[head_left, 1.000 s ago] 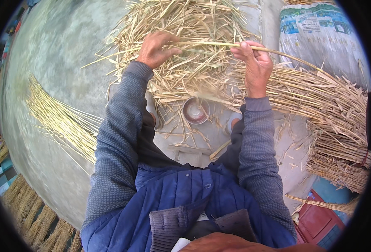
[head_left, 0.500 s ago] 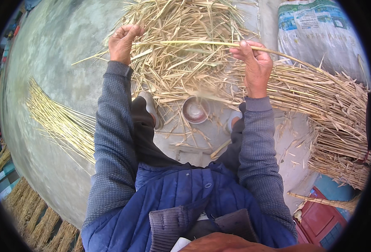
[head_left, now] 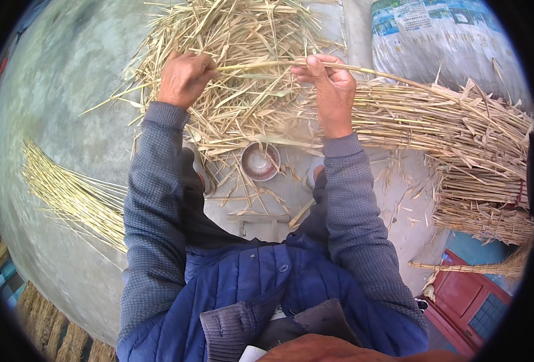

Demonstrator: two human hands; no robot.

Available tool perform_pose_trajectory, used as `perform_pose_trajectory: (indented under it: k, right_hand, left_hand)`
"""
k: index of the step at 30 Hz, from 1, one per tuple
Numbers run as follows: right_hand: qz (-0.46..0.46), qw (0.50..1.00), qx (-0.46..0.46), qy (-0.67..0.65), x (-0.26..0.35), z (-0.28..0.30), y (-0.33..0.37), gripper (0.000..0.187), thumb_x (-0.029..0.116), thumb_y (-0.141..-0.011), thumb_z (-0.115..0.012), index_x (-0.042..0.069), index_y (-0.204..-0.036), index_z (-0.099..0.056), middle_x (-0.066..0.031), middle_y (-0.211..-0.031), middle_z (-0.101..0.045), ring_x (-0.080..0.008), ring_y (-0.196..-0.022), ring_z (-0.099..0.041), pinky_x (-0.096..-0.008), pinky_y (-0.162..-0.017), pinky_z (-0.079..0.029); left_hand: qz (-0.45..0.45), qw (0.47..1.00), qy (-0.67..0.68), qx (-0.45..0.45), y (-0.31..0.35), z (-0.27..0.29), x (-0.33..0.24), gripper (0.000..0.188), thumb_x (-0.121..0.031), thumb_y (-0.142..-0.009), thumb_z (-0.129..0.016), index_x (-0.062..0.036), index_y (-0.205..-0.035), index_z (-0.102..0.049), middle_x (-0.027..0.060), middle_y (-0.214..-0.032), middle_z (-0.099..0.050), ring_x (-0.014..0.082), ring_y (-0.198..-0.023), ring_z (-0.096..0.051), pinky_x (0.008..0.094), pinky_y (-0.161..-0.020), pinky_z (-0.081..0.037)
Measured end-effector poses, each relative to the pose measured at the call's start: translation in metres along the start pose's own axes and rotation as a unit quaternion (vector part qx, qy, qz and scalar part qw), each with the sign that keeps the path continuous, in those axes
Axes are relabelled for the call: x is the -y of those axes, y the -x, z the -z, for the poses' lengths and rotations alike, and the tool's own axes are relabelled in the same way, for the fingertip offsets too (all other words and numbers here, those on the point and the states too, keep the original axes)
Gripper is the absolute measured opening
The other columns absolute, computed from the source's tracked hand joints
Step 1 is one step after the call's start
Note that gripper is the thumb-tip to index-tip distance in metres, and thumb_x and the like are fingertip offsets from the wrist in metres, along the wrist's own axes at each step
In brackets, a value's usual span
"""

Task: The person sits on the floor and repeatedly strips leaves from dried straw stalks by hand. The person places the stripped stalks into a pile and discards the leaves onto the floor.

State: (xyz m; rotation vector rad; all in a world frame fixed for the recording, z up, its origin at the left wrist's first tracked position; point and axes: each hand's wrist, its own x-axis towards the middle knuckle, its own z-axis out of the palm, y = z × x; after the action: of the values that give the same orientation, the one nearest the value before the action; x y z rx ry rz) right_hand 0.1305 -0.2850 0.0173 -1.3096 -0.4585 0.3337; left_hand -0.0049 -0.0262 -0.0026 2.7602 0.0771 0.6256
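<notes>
A long, thin, reed-like plant stalk (head_left: 261,64) runs between my hands and bends away to the right. My left hand (head_left: 185,78) is closed on its left end, knuckles up. Thumb and fingers of my right hand (head_left: 332,90) pinch the stalk further along. Its greener left stretch passes above a heap of dry husks and leaves (head_left: 249,102). The right part lies over a thick pile of unpeeled stalks (head_left: 412,117).
Between my feet stands a small metal bowl (head_left: 260,161). A bundle of thin yellowish stalks (head_left: 73,193) lies on the concrete floor at the left. A stuffed white sack (head_left: 442,60) rests at the far right, and a red chair-like object (head_left: 466,295) is at the lower right.
My left hand has come down onto the stalk's left end, from which it was apart. My right hand still pinches the stalk. The whole view has shifted slightly.
</notes>
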Motion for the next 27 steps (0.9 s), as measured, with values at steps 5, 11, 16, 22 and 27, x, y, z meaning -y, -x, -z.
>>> perform_pose_trajectory:
  k: [5, 11, 16, 22, 27]
  right_hand:
    - [-0.030, 0.999, -0.034, 0.003, 0.012, 0.021, -0.004, 0.023, 0.018, -0.097, -0.069, 0.000, -0.108, -0.061, -0.0141, -0.094, -0.072, -0.0219, -0.088, -0.073, -0.0295, -0.078, -0.059]
    - [-0.018, 0.996, 0.081, -0.030, -0.001, -0.005, 0.003, 0.018, 0.013, -0.096, -0.068, -0.001, -0.106, -0.062, -0.0170, -0.103, -0.072, -0.0224, -0.093, -0.073, -0.0289, -0.080, -0.059]
    - [-0.019, 0.995, 0.096, -0.019, 0.003, -0.007, 0.004, 0.017, 0.009, -0.096, -0.067, -0.003, -0.106, -0.061, -0.0185, -0.105, -0.072, -0.0227, -0.093, -0.073, -0.0291, -0.081, -0.060]
    - [-0.027, 0.991, 0.129, 0.005, 0.000, 0.000, 0.005, 0.015, 0.009, -0.096, -0.067, -0.002, -0.104, -0.061, -0.0190, -0.106, -0.071, -0.0235, -0.095, -0.072, -0.0320, -0.086, -0.060]
    - [-0.037, 0.993, 0.108, -0.003, -0.004, 0.008, 0.001, 0.016, 0.010, -0.095, -0.068, -0.001, -0.104, -0.061, -0.0190, -0.106, -0.071, -0.0240, -0.096, -0.072, -0.0324, -0.085, -0.060]
  left_hand:
    - [0.186, 0.970, -0.110, 0.115, 0.023, 0.028, 0.037, 0.017, -0.026, -0.080, -0.078, -0.0128, -0.083, -0.069, 0.0030, -0.070, -0.068, 0.0226, -0.076, -0.063, 0.0387, -0.082, -0.038]
    - [0.094, 0.956, 0.249, 0.125, -0.007, -0.011, -0.027, 0.026, -0.025, -0.087, -0.079, -0.0030, -0.099, -0.073, 0.0061, -0.081, -0.068, 0.0149, -0.068, -0.062, 0.0298, -0.060, -0.049]
    - [0.154, 0.894, 0.409, 0.096, -0.015, -0.016, -0.051, 0.022, -0.019, -0.089, -0.078, -0.0012, -0.100, -0.072, 0.0016, -0.080, -0.070, 0.0070, -0.070, -0.061, 0.0232, -0.062, -0.050]
    - [0.271, 0.779, 0.565, 0.020, -0.016, -0.017, -0.045, 0.022, -0.018, -0.087, -0.080, -0.0016, -0.099, -0.072, 0.0048, -0.084, -0.073, 0.0115, -0.075, -0.067, 0.0250, -0.070, -0.054]
    - [0.096, 0.919, 0.373, 0.086, -0.007, -0.020, -0.029, 0.026, -0.018, -0.086, -0.080, -0.0040, -0.105, -0.071, 0.0002, -0.087, -0.072, 0.0081, -0.075, -0.063, 0.0231, -0.067, -0.050]
